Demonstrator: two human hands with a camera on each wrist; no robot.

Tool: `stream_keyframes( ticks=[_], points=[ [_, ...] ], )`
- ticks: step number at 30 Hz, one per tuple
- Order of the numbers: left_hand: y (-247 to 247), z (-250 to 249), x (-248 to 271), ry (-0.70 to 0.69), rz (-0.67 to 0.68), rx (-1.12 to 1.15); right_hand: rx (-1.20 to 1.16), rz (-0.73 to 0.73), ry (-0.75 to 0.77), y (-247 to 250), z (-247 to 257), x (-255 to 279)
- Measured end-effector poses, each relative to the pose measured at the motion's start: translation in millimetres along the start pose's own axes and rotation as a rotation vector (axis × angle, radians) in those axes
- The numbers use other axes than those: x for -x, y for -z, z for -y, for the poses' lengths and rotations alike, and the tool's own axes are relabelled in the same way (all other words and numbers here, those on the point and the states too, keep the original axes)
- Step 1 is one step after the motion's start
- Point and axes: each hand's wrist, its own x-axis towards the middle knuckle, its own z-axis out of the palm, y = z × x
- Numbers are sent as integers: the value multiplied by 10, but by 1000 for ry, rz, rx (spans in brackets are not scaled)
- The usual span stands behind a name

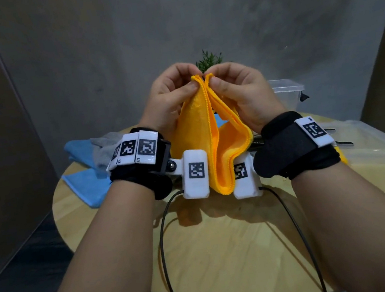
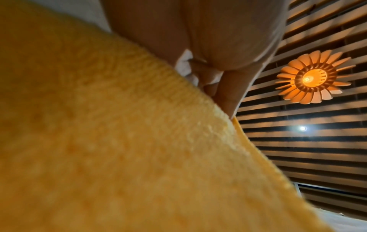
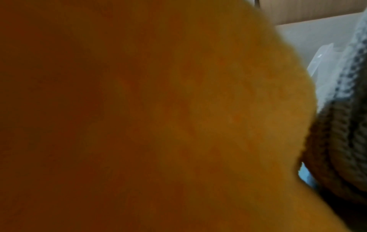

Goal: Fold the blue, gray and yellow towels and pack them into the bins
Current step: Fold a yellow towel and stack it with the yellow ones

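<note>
A yellow towel hangs in the air above the round wooden table. My left hand pinches one top corner and my right hand pinches the other, the two corners held close together. The cloth droops between my wrists in folds. In the left wrist view the yellow towel fills most of the picture, with my fingers on its edge. The right wrist view is almost wholly covered by the yellow towel. A blue towel and a gray towel lie on the table's left side.
A clear plastic bin stands at the back right, and a clear flat lid or bin lies at the right edge of the table. A small green plant stands behind my hands. Black cables trail over the table's front.
</note>
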Motion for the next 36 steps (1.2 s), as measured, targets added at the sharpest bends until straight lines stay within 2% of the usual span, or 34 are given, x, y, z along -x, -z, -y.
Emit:
stream_keyframes(
  ticks=[13, 26, 31, 36],
  points=[
    [16, 9, 4, -30, -43, 4, -26, -16, 7, -4, 48, -20],
    [35, -24, 24, 3, -98, 76, 35, -39, 95, -63, 64, -10],
    [17, -22, 32, 21, -78, 60, 84, -69, 96, -46, 57, -14],
    [15, -19, 42, 31, -76, 67, 112, -37, 120, -34, 56, -16]
  ],
)
